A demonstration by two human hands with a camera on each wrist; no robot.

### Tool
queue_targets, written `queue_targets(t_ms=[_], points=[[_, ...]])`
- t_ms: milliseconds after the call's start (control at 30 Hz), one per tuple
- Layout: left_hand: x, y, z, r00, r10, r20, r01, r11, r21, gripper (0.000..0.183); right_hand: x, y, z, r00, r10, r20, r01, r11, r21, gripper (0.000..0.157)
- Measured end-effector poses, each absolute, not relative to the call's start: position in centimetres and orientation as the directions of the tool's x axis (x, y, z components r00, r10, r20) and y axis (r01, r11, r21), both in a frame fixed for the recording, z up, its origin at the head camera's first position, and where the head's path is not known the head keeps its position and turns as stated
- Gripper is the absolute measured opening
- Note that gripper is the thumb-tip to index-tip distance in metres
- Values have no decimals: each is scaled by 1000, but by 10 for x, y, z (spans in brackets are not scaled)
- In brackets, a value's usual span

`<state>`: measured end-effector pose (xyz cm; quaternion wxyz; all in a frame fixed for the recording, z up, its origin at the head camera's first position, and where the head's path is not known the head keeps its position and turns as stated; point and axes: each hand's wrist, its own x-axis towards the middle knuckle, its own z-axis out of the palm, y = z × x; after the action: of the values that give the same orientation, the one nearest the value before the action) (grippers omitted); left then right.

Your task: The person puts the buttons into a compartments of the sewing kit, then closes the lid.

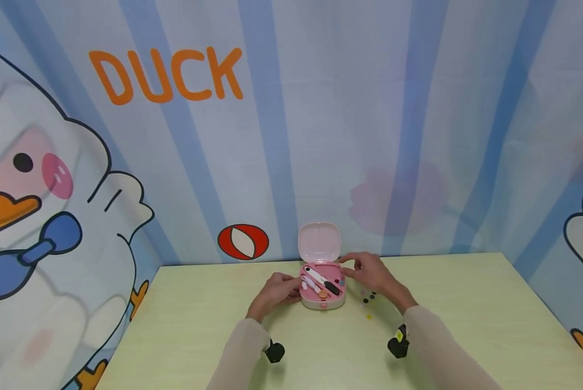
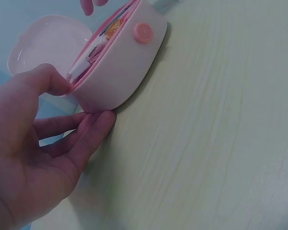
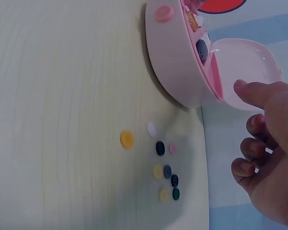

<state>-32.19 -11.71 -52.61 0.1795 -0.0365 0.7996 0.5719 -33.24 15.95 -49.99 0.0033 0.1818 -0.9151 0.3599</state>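
Note:
A small pink and white sewing box point(image 1: 312, 303) stands near the back of the table, its lid point(image 1: 319, 242) raised against the backdrop. Inside lie a white tool with a black end point(image 1: 331, 287), a round orange-gold piece point(image 1: 322, 294) and other small items. My left hand point(image 1: 275, 290) holds the box's left side, thumb on the rim and fingertips low against the outer wall, as the left wrist view shows. At the right rear rim, near the hinge, my right hand point(image 1: 369, 271) hovers with thumb extended and other fingers loosely bent, holding nothing visible.
Several loose buttons lie on the table right of the box, among them a yellow button point(image 3: 126, 139), a black button point(image 3: 160, 148) and a green button point(image 3: 176, 193). A striped backdrop point(image 1: 330, 135) with duck drawings rises directly behind the table point(image 1: 198, 325).

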Motion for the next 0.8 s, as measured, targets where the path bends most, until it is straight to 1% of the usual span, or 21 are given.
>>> queue_targets(t_ms=[267, 667, 800], points=[[-323, -118, -528, -935, 157, -318, -248, 354, 902, 53, -327, 184, -497, -919, -358, 162, -373, 666, -646, 29], [-322, -118, -527, -935, 164, -315, -244, 349, 905, 51, -318, 218, -511, -914, -360, 187, -393, 676, -623, 30], [-322, -117, -527, -935, 168, -311, -238, 352, 905, 52, -314, 227, -517, -922, -348, 171, -374, 681, -630, 30]])
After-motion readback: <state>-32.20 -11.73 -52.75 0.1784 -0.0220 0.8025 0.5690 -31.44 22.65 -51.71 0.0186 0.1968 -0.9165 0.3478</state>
